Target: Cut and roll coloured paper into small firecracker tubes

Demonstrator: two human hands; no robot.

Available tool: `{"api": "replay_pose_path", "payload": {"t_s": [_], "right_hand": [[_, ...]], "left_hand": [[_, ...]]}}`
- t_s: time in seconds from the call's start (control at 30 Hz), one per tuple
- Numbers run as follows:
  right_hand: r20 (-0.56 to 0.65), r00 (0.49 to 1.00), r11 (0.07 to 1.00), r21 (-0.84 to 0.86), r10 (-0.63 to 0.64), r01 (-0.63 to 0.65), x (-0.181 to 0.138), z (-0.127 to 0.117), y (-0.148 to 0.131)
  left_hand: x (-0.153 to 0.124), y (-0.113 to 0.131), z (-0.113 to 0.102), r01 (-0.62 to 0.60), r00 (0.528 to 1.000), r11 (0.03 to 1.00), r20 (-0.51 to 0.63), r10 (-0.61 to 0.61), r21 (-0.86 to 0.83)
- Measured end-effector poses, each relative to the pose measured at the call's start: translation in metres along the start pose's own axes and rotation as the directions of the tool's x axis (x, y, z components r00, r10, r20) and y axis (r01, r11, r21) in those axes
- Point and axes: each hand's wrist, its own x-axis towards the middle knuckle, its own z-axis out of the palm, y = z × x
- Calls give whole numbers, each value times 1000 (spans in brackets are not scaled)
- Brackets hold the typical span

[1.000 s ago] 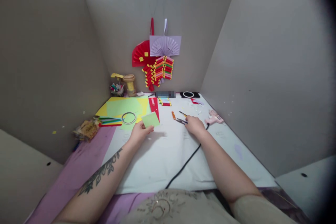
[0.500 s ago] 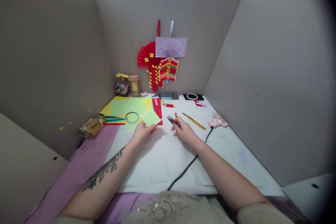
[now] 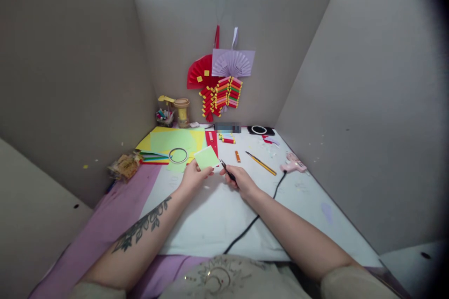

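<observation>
A small light green square of paper (image 3: 206,158), with white strips along its edges, is pinched in my left hand (image 3: 195,175) above the white table cover. My right hand (image 3: 242,181) is closed around dark-handled scissors (image 3: 229,172). Their tips point up and left, at the paper's lower right corner; whether the blades touch it I cannot tell. Just beyond the right hand lie a short orange piece (image 3: 237,156) and a yellow craft knife or pen (image 3: 261,163). Left of the paper, a ring of tape (image 3: 178,155) rests on coloured sheets.
Yellow and green sheets (image 3: 168,138) are stacked at the left. Paper firecracker rolls (image 3: 228,139) lie at the back. At the right sits a pink glue gun (image 3: 293,163), its black cord (image 3: 243,233) crossing the table. Fan ornaments (image 3: 233,63) hang on the grey back wall.
The scissors have come left to the paper's corner and turned to point more up. The green square is raised slightly and turned flatter toward me. The orange piece is now uncovered.
</observation>
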Motion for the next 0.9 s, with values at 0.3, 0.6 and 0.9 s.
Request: {"api": "replay_pose_path", "payload": {"t_s": [0.3,0.6,0.9], "right_hand": [[-9,1000,999,54,-6,7,4,3,5],[-43,999,997,73,-10,13,2,6,3],[-58,997,993,101,-48,54,4,8,8]], "left_hand": [[1,-7,3,-18,999,1000,40,18,-12],[-1,-10,5,37,999,999,20,-37,-18],[-2,-13,8,87,996,992,-21,-89,-95]]}}
